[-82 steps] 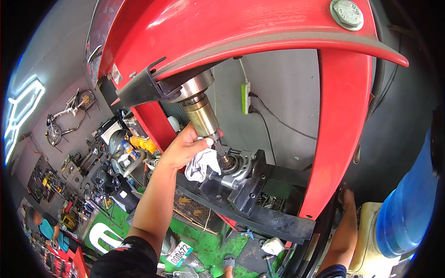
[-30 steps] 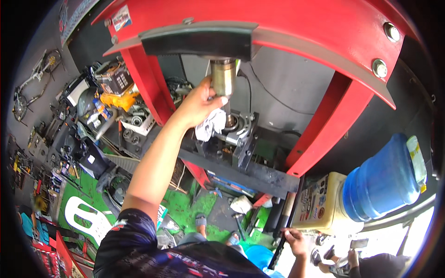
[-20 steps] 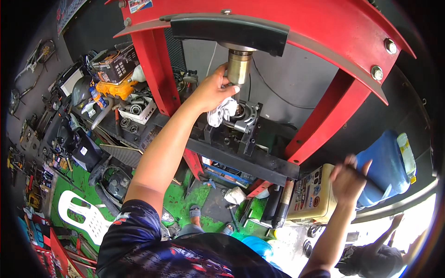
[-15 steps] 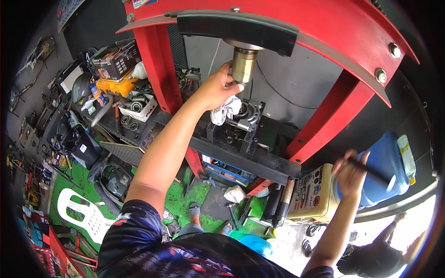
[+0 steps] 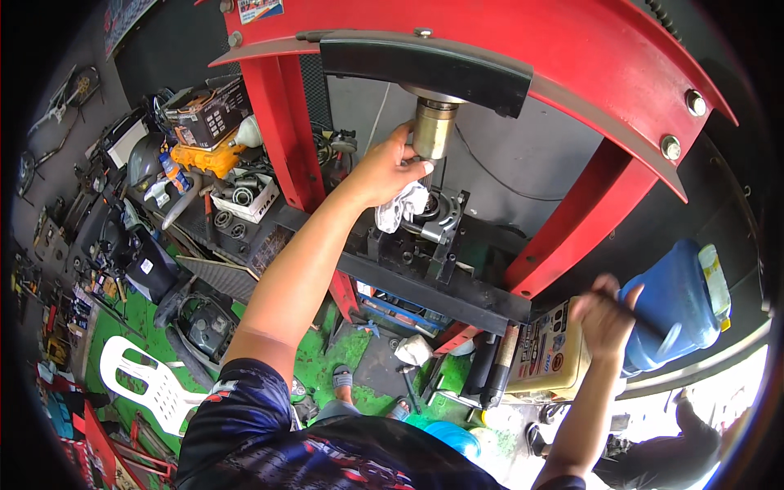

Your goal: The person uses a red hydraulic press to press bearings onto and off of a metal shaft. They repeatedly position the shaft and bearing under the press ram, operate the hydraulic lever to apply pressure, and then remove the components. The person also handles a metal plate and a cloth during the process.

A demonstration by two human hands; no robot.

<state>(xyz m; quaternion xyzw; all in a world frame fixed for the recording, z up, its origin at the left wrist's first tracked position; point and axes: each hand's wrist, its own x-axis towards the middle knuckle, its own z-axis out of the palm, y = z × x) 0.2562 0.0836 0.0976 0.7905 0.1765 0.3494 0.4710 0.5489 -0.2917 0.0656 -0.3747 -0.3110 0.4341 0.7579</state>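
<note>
Under the brass-coloured ram of a red hydraulic press frame, my left hand closes around the top of an upright metal shaft. Its thumb and fingers lie close to the ram's lower end, and the palm side hides much of the grip. A white rag hangs just below that hand, beside the shaft. The shaft stands in a metal part set on the press bed. Out to the right, my right hand is wrapped around a dark lever handle, both blurred by motion.
A blue jug and a cream jerrycan stand by the right press leg. On the left, a bench holds a box, a funnel and bearings. A white plastic chair is on the green floor. Another person is at lower right.
The right hand and the lever handle have moved slightly down and left. The left hand keeps its place under the ram, while the whole view has shifted a little.
</note>
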